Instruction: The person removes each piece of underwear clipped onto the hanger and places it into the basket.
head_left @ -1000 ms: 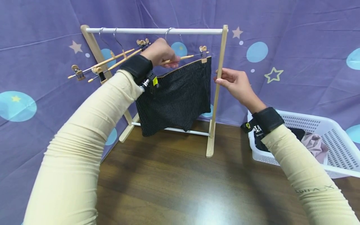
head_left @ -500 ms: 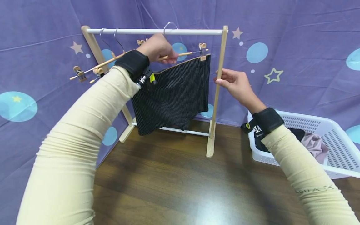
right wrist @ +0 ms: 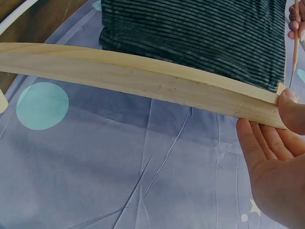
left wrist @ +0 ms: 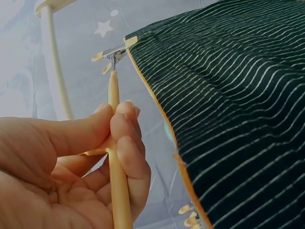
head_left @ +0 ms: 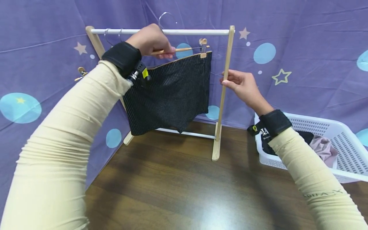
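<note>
A wooden clip hanger [head_left: 184, 49] is held up level with the white top rail of a small drying rack [head_left: 224, 83], its wire hook [head_left: 162, 17] raised clear above the rail. Dark shorts [head_left: 169, 92] with thin pale stripes and a tan waistband edge hang from the hanger's clips, drooping in front of the rack's lower bar. The rack stands upright on a dark wooden tabletop, its right wooden post vertical beside the shorts.

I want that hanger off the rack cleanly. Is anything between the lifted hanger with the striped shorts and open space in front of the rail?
Nothing visible blocks it. The hanger in the left hand has its hook above the white rail.
</note>
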`<state>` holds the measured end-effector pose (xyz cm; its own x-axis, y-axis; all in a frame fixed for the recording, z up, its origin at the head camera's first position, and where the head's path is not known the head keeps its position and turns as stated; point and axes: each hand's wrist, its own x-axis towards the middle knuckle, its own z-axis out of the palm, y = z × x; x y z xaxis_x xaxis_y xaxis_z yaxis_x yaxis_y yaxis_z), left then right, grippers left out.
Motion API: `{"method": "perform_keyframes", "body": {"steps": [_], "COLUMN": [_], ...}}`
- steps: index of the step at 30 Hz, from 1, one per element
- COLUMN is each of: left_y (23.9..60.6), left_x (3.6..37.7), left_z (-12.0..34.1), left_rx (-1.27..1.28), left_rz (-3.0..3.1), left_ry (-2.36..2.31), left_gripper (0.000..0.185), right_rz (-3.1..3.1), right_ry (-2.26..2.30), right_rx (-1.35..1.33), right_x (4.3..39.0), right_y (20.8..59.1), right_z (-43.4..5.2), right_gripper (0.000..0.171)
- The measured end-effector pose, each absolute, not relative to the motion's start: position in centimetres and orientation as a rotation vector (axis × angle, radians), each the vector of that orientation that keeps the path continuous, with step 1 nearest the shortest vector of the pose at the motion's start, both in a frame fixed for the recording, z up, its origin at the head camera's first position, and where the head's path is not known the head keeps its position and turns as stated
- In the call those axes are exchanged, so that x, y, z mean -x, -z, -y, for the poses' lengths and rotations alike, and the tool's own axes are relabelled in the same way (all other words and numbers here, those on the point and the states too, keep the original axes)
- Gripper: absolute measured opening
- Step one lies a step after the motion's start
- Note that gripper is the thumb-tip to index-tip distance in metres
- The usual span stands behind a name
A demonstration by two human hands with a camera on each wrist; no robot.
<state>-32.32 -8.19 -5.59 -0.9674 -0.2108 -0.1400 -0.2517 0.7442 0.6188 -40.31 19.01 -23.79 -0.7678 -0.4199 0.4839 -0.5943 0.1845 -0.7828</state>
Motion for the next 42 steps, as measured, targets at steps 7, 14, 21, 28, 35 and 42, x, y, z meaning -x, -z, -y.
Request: {"method": "perform_keyframes", "body": {"steps": [7,14,21,28,35,42], "left_y": [4.5,3.6,3.3,3.3,3.7,4.7], "left_x": [31.6,30.9,30.2,29.5,28.6,27.7], "left_z": [8.5,8.5,7.9,7.5,6.5,5.3], "left_rx": [0.385,0.358,0.296,0.173,0.061,-0.032], "left_rz": [-2.847,-2.825,-2.850,-2.889,-2.926,-2.916], "left_ry": [-0.998,-0.902,-0.830,-0.713,-0.578,-0.527], "left_gripper": [0.041,0.046,0.044,0.037,0.024,0.032], "right_rz": [2.281,2.285,2.285,2.310,2.298,2.296], "right_ry": [-1.646,-1.655,-1.655,-1.607,-1.618,-1.661], "right_rx": [-0.994,-0.974,-0.964,-0.960,-0.973,-0.985], "right_x": [40.5,40.6,40.7,40.7,40.8,41.1], "right_y": [23.9,23.9,23.9,23.8,23.7,23.5], "right_z": [-19.2,-19.4,-19.4,-19.6,-19.9,-20.2], "right_gripper": [0.033,0.033,0.032,0.033,0.034,0.038]}}
